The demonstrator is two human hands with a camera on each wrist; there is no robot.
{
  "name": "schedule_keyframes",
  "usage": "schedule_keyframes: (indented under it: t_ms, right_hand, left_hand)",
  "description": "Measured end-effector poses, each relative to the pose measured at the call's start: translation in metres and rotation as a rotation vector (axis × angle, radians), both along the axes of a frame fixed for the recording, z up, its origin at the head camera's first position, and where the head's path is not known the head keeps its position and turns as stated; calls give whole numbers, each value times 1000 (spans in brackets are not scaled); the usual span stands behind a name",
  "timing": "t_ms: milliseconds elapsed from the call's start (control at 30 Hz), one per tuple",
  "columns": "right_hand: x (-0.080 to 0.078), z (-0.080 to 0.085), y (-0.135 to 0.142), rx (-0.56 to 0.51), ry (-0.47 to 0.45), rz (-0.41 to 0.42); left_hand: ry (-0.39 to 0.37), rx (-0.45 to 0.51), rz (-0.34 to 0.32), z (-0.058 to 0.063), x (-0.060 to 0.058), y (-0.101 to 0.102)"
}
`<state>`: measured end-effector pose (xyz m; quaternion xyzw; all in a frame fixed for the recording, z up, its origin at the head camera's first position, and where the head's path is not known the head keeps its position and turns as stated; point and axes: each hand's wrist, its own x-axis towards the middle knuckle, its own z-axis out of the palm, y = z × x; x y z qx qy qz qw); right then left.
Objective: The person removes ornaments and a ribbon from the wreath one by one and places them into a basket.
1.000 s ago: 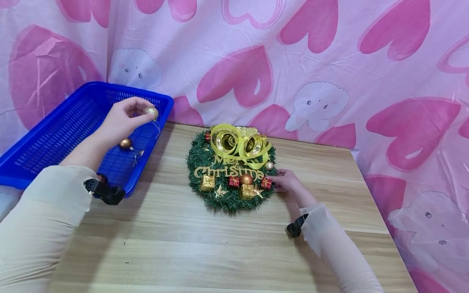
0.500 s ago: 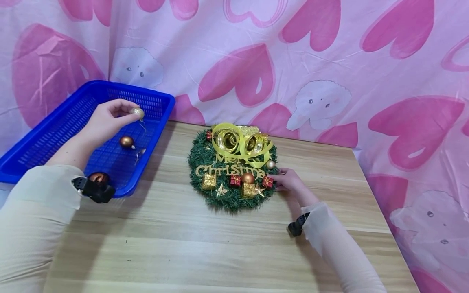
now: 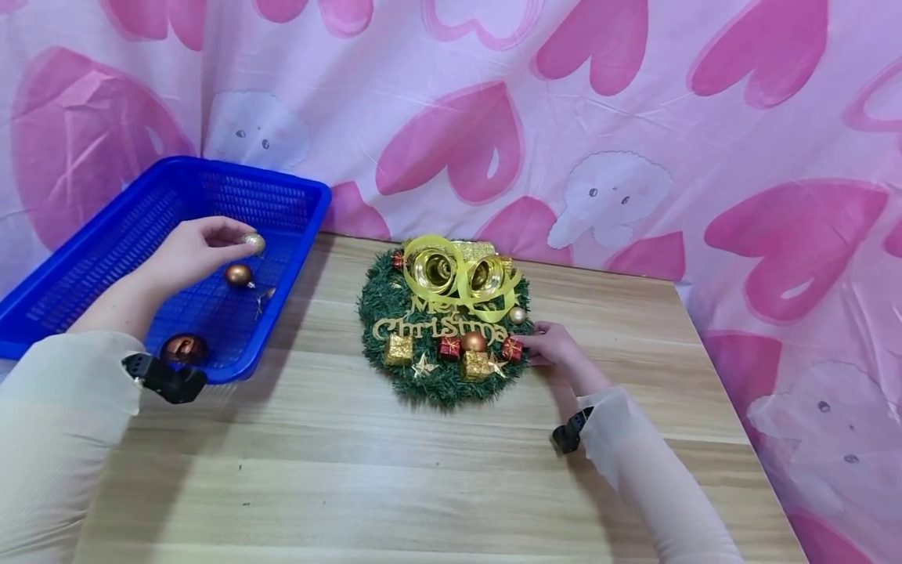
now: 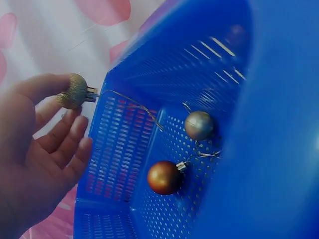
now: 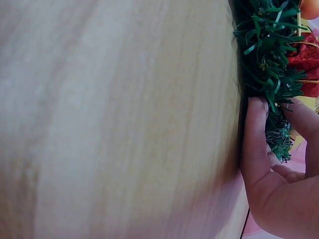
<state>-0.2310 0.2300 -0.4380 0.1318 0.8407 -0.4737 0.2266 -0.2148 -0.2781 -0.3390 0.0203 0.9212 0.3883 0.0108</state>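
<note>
A small glittery gold Christmas bauble [image 3: 254, 242] is pinched between the thumb and fingers of my left hand [image 3: 186, 254], above the blue plastic basket [image 3: 320, 207]. In the left wrist view its metal cap and thin string point toward the basket. My right hand [image 3: 561, 352] grips the right edge of a green Christmas wreath [image 3: 377, 305] lying on the table. Its thumb and fingers go round the greenery in the right wrist view, beside a red gift box [image 5: 306, 64]. Gold bells [image 3: 433, 270], yellow ribbon, stars and gold lettering decorate the wreath.
Inside the basket lie a copper bauble [image 3: 238, 275], a dark brown bauble [image 3: 185, 349] and a pale bauble [image 4: 199, 125] with string. The wooden table [image 3: 395, 486] meets a pink heart-patterned cloth [image 3: 451, 141] at the back and right.
My left hand has moved left and down, carrying the gold bauble from near the basket's right rim to over its interior. The right hand keeps its hold on the wreath.
</note>
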Motion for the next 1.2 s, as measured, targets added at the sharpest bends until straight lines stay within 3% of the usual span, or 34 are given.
schedule_keyframes:
  t_ms: [533,833,1200]
  right_hand:
    - [0,-1,-2,-5,-7,-7]
    - [-1,-2,0,-8,0,-6]
    - [-2,-1,0,4,-10,5]
  left_hand:
    - [-125,-123,-104,-7,-5,2]
    - [-19,27,-48,12,-5,20]
    - [51,245,-122,28,-10,70]
